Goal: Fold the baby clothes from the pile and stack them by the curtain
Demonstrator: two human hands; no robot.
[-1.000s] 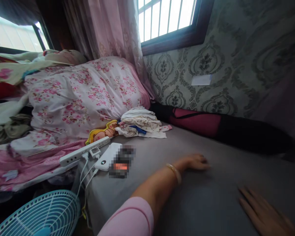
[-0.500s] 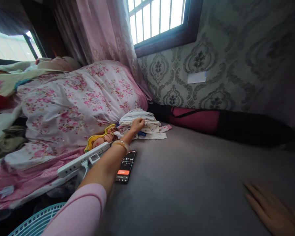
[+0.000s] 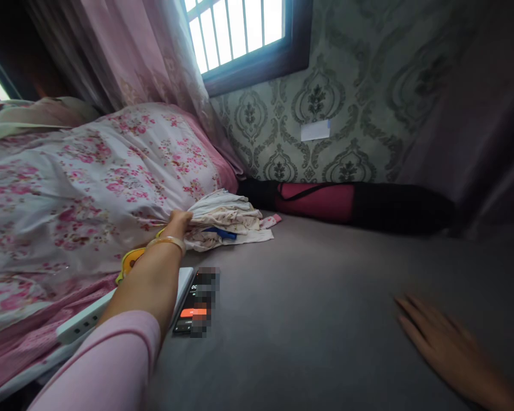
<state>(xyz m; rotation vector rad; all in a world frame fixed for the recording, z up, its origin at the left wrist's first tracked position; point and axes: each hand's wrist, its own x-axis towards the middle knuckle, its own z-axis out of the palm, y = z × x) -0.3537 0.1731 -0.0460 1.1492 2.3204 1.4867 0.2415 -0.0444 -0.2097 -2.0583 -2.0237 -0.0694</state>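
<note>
A pile of light-coloured clothes (image 3: 229, 214), with a blue piece among them, lies where the grey surface (image 3: 308, 297) meets the floral bedding (image 3: 141, 165). My left hand (image 3: 181, 219) is closed on the left edge of the pile, gripping the cloth. My right hand (image 3: 437, 337) lies palm down on the grey surface at the right, fingers stretched out and a little blurred, with nothing in it. A phone (image 3: 192, 302) with a partly blurred-out screen lies beside my left forearm.
A white power strip (image 3: 83, 319) and a yellow printed item (image 3: 131, 262) sit partly behind my left forearm. Along the patterned wall lies a long black and dark pink bag (image 3: 317, 202). Pink curtains hang beside the barred window (image 3: 240, 34).
My left hand has moved left, from the top of the clothes pile to its left edge, and the cloth there is stretched. The camera view has shifted right. My right hand stays flat.
</note>
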